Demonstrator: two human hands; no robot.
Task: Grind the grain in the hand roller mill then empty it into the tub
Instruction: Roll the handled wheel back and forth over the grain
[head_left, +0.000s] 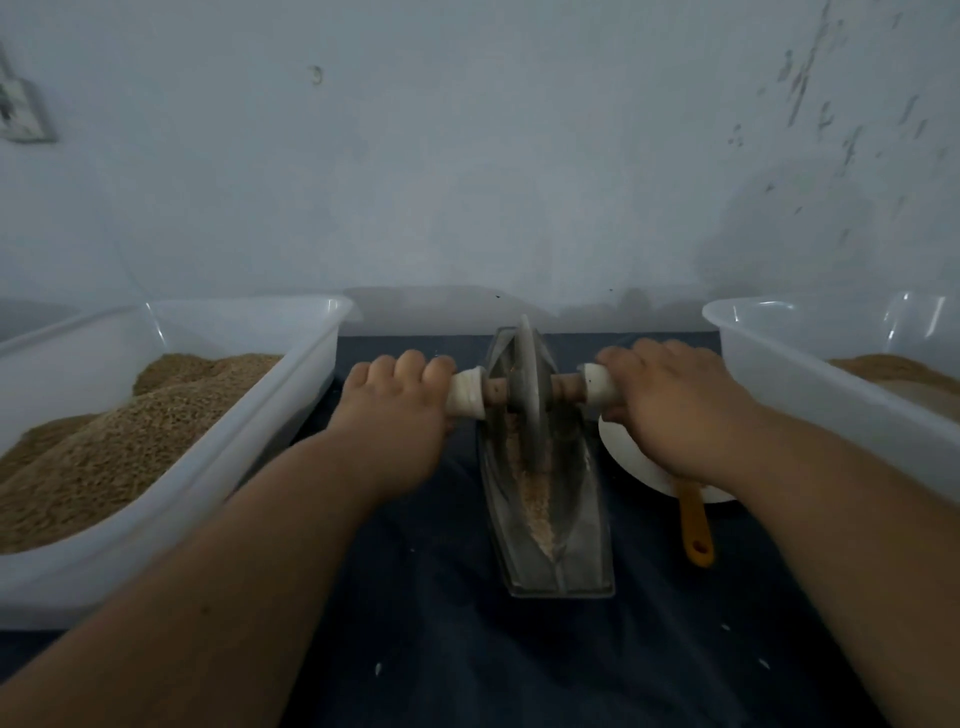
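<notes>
A boat-shaped metal trough (582, 530) lies lengthwise on the dark cloth in the middle. A grey roller wheel (527, 395) stands upright in its far half, on a wooden axle with white-wrapped handles. My left hand (397, 410) grips the left handle and my right hand (670, 405) grips the right one. Pale crushed grain (530, 499) lies along the trough's groove in front of the wheel. A clear tub (260, 447) heaped with brown grain stands at the left. A second clear tub (810, 384) at the right holds some brown meal.
A white plate (623, 457) sits right of the trough, partly under my right wrist, with an orange handle (696, 525) sticking out toward me. The pale wall stands close behind. A few white specks lie on the dark cloth (467, 649) near me.
</notes>
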